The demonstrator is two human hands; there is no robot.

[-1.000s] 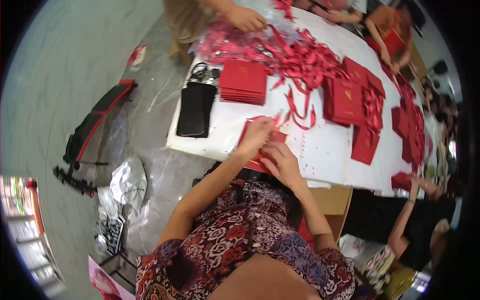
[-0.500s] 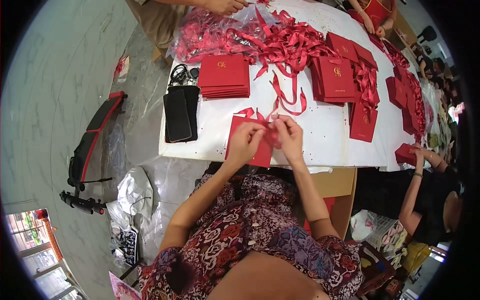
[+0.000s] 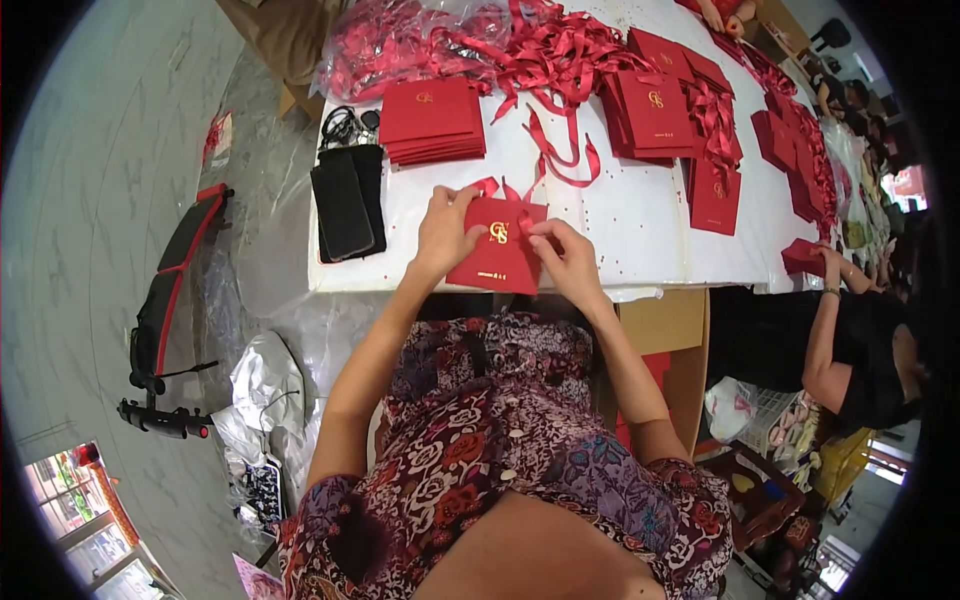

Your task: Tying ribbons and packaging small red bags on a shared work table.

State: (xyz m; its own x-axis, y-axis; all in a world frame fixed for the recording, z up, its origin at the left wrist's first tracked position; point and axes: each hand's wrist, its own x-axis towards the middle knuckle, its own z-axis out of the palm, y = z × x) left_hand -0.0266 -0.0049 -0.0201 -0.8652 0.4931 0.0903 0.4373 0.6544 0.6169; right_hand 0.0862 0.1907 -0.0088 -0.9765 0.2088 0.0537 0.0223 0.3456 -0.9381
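Observation:
A small red paper bag (image 3: pixel 492 255) with a gold emblem lies at the table's front edge, directly before me. My left hand (image 3: pixel 446 236) grips its left side, with the thumb on the front and the fingers at the top corner. On the right side, my right hand (image 3: pixel 567 257) has its thumb and forefinger pinched on a red ribbon (image 3: pixel 527 221) at the bag's edge. Further ribbon ends stick up from the bag's top. Beyond it, a long loose red ribbon (image 3: pixel 566 178) curls on the white table (image 3: pixel 640 235).
Stacked red bags (image 3: pixel 432 120) stand at the back left, beside a black phone (image 3: pixel 342 210) and cables. More bags (image 3: pixel 650 115) and a ribbon heap (image 3: pixel 560 55) lie farther back. A cardboard box (image 3: pixel 660 322) is under the table. To the right, a co-worker's arm (image 3: pixel 826 330) holds something red.
My hands have parted from above the bag to its two sides, uncovering the gold emblem. The view has shifted, so the table sits higher in the picture.

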